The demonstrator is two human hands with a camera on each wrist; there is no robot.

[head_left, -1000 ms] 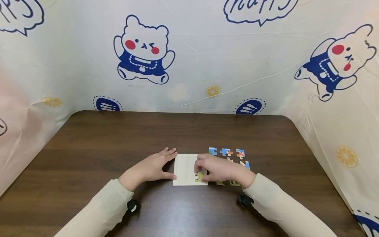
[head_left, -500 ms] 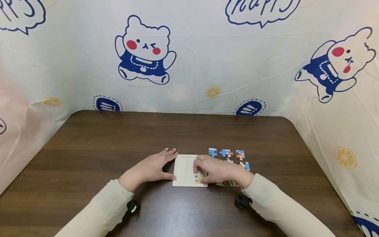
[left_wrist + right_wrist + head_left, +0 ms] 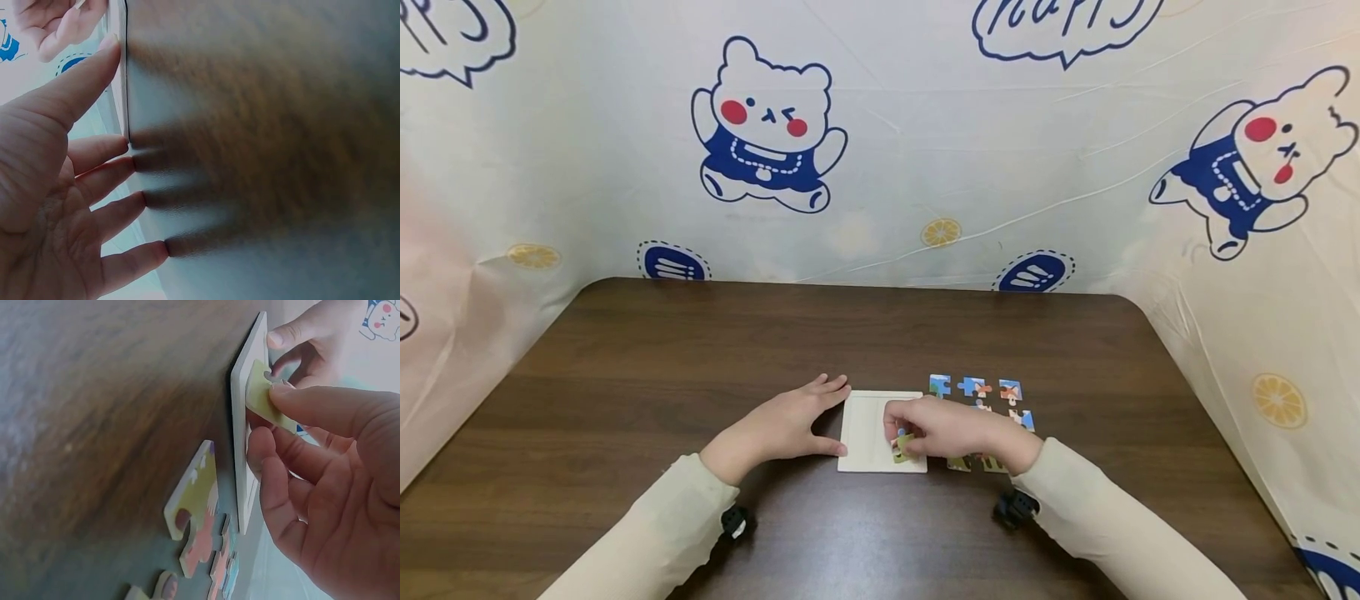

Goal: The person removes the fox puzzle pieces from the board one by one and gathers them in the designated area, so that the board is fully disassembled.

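Observation:
A pale wooden puzzle tray (image 3: 867, 425) lies flat on the table. My left hand (image 3: 782, 423) rests at the tray's left edge, thumb and fingers spread; in the left wrist view the fingertips (image 3: 145, 199) touch the tabletop and the thumb meets the tray's side. Over the tray's right part, my right hand (image 3: 940, 427) pinches a yellow-green puzzle piece (image 3: 265, 400) between thumb and fingers. The piece is tilted above the tray, close to its lower right. Part of the piece is hidden by the fingers.
Several loose puzzle pieces (image 3: 973, 387) lie right of the tray, some hidden under the right hand and forearm. Another piece (image 3: 200, 506) lies close to the tray's near right side. The brown table (image 3: 715, 333) ends at a printed cloth backdrop (image 3: 880, 150).
My right hand has shifted slightly left over the tray, and the pinched puzzle piece has moved and turned with it. The left hand and the tray have stayed put.

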